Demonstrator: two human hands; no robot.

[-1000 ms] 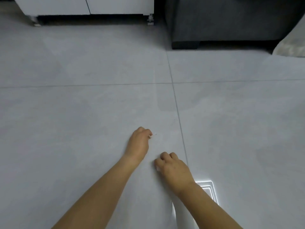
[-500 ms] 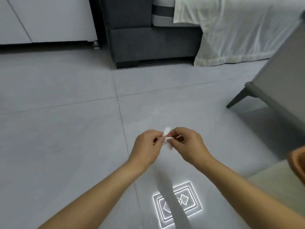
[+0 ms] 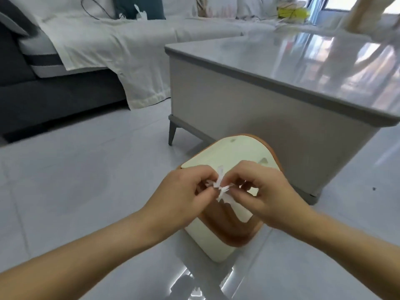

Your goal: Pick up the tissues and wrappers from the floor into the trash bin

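I hold a small scrap of white tissue point(image 3: 220, 188) between both my hands, right above the trash bin point(image 3: 218, 243). My left hand point(image 3: 181, 195) pinches one side of the scrap with thumb and fingertips closed tight on it; my right hand point(image 3: 259, 195) pinches the other side the same way — the remaining fingers curl in loosely. The torn ends of the tissue stick out above and below my fingertips. The bin is cream with a brown rim and stands on the pale tiled floor point(image 3: 75, 180), just in front of the grey coffee table point(image 3: 249, 105). Left of the bin, farther back, a white sheet point(image 3: 112, 53) hangs over the dark sofa point(image 3: 54, 100).
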